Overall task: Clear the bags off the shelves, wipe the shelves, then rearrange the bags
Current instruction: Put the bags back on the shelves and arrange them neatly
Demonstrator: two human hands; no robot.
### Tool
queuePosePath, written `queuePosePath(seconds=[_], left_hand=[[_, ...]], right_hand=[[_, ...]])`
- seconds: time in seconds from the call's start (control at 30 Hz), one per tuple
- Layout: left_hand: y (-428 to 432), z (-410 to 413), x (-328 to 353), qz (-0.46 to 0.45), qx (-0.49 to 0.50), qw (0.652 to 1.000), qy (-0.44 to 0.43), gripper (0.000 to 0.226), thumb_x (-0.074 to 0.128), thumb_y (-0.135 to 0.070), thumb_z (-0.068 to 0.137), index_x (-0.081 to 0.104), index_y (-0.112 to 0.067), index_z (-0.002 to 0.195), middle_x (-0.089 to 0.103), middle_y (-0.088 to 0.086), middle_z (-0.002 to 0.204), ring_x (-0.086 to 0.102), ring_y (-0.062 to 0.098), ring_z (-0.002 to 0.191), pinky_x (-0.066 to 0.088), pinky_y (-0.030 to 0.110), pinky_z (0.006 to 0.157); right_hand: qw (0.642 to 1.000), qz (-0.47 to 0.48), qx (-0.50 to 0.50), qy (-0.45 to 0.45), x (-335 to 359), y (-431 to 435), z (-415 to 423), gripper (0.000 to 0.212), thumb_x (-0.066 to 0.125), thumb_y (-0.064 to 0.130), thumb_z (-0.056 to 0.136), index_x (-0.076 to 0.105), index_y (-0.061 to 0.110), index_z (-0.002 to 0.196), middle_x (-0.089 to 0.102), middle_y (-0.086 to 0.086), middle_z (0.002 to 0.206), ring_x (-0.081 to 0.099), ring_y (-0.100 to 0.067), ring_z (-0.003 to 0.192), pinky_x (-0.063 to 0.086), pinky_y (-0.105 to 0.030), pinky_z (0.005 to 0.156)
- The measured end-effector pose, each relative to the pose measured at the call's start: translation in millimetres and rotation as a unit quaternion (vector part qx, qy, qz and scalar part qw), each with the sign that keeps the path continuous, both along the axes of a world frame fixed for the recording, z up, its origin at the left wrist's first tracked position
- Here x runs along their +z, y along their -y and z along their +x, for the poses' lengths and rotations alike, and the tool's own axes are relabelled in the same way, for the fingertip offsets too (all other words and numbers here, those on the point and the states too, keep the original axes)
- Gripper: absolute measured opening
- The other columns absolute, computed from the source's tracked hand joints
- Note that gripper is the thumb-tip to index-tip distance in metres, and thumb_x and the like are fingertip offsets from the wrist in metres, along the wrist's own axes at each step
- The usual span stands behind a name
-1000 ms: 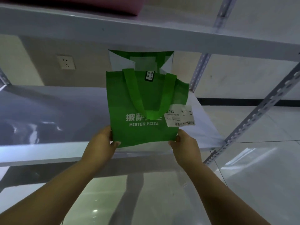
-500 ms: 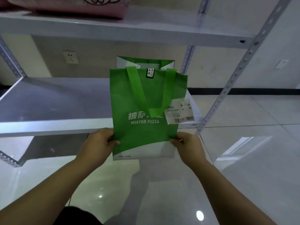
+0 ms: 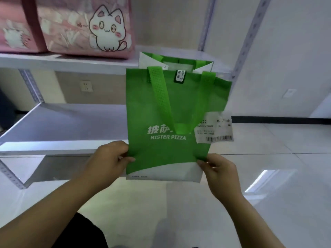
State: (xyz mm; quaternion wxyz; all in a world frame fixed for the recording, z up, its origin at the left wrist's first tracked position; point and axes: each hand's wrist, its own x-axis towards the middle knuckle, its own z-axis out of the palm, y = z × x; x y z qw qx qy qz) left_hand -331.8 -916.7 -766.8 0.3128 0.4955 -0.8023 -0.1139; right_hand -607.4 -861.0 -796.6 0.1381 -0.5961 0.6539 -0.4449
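Observation:
I hold a green "MISTER PIZZA" bag [image 3: 161, 108] upright in the air in front of the shelves. My left hand [image 3: 107, 161] pinches its lower left edge and my right hand [image 3: 220, 172] pinches its lower right corner. A white receipt label [image 3: 215, 128] hangs off the bag's right side. Two pink bags stand on the upper shelf [image 3: 71, 64]: one with a white cartoon cat [image 3: 86, 27] and another [image 3: 16, 25] at the far left. The middle shelf [image 3: 62, 126] lies bare behind the green bag.
Perforated metal uprights [image 3: 250, 38] frame the rack on the right and another [image 3: 30, 85] on the left. A wall socket [image 3: 86, 85] sits behind the rack. Glossy tiled floor [image 3: 277, 176] spreads below and to the right.
The green bag has come off the middle shelf toward me and hangs in the air. My view has tilted up, bringing the pink bags on the upper shelf into sight.

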Motion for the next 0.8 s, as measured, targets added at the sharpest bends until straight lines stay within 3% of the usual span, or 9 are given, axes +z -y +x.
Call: queuePosePath(seconds=[0.07, 0.2, 0.33, 0.4, 0.47, 0.53, 0.63, 0.73, 0.8], left_hand=[[-1, -4, 22, -0.023, -0.012, 1.0, -0.003, 0.016, 0.07, -0.016, 0.078, 0.066, -0.003, 0.072, 0.062, 0.005, 0.069, 0.058, 0.019, 0.064, 0.047, 0.028, 0.059], [-2, -12, 75, -0.057, -0.017, 0.998, -0.017, 0.007, 0.07, -0.011, 0.08, 0.066, -0.008, 0.075, 0.062, -0.005, 0.072, 0.056, 0.003, 0.069, 0.038, 0.008, 0.059], [4, -15, 129, -0.083, -0.024, 0.995, -0.044, 0.019, 0.068, -0.012, 0.081, 0.059, -0.026, 0.073, 0.058, -0.016, 0.074, 0.057, 0.0, 0.074, 0.037, 0.008, 0.06], [9, -17, 157, -0.096, -0.018, 0.994, -0.045, 0.014, 0.067, -0.013, 0.083, 0.06, -0.023, 0.076, 0.058, -0.015, 0.075, 0.055, -0.001, 0.071, 0.036, 0.008, 0.06], [15, -18, 183, -0.113, -0.008, 0.993, -0.044, 0.006, 0.067, -0.015, 0.083, 0.063, -0.015, 0.078, 0.06, -0.009, 0.076, 0.054, 0.001, 0.071, 0.036, 0.007, 0.057], [22, -19, 207, -0.132, -0.011, 0.99, -0.052, 0.014, 0.067, -0.014, 0.082, 0.061, -0.019, 0.07, 0.059, -0.008, 0.072, 0.053, 0.008, 0.067, 0.037, 0.007, 0.056], [40, -22, 233, -0.13, -0.011, 0.989, -0.074, 0.032, 0.068, -0.012, 0.082, 0.052, -0.031, 0.062, 0.053, -0.015, 0.065, 0.047, -0.001, 0.061, 0.034, 0.004, 0.053], [66, -24, 248, -0.114, -0.013, 0.991, -0.069, 0.008, 0.066, -0.011, 0.083, 0.068, -0.019, 0.083, 0.057, -0.018, 0.072, 0.053, -0.004, 0.068, 0.036, 0.005, 0.057], [84, -27, 251, -0.104, -0.014, 0.992, -0.063, 0.007, 0.065, -0.012, 0.084, 0.068, -0.015, 0.089, 0.062, -0.01, 0.077, 0.058, 0.007, 0.072, 0.045, 0.023, 0.067]], right_hand=[[1.0, -0.023, 0.0, 0.009, 22, -2, -6, 0.018, 0.065, 0.005, 0.085, 0.073, 0.019, 0.092, 0.067, 0.013, 0.083, 0.062, -0.004, 0.075, 0.049, -0.01, 0.063], [0.997, -0.076, 0.002, 0.002, 75, 4, -14, 0.021, 0.062, 0.008, 0.086, 0.071, 0.026, 0.092, 0.063, 0.022, 0.083, 0.061, -0.001, 0.077, 0.049, -0.01, 0.064], [0.991, -0.13, -0.011, -0.026, 133, 18, -17, 0.014, 0.062, 0.011, 0.087, 0.071, 0.022, 0.089, 0.062, 0.017, 0.078, 0.06, -0.001, 0.074, 0.044, -0.011, 0.062], [0.988, -0.154, -0.016, -0.015, 160, 28, -17, 0.015, 0.062, 0.011, 0.087, 0.07, 0.023, 0.084, 0.062, 0.017, 0.074, 0.06, -0.002, 0.071, 0.047, -0.014, 0.061], [0.987, -0.161, -0.014, 0.009, 186, 39, -16, 0.019, 0.061, 0.011, 0.087, 0.066, 0.028, 0.081, 0.063, 0.015, 0.073, 0.062, -0.012, 0.069, 0.051, -0.025, 0.061], [0.985, -0.17, -0.021, 0.014, 208, 52, -15, 0.017, 0.061, 0.012, 0.088, 0.066, 0.028, 0.083, 0.064, 0.013, 0.074, 0.062, -0.012, 0.07, 0.048, -0.018, 0.058], [0.983, -0.181, -0.036, 0.013, 234, 72, -14, 0.013, 0.061, 0.014, 0.089, 0.07, 0.022, 0.09, 0.066, 0.011, 0.077, 0.061, -0.005, 0.072, 0.041, -0.008, 0.056], [0.984, -0.172, -0.053, 0.008, 247, 94, -14, 0.013, 0.059, 0.016, 0.089, 0.071, 0.021, 0.094, 0.065, 0.008, 0.079, 0.061, -0.013, 0.075, 0.045, -0.021, 0.062], [0.985, -0.158, -0.066, -0.003, 248, 110, -14, 0.015, 0.058, 0.018, 0.09, 0.07, 0.021, 0.097, 0.065, 0.006, 0.083, 0.059, -0.016, 0.078, 0.045, -0.026, 0.066]])
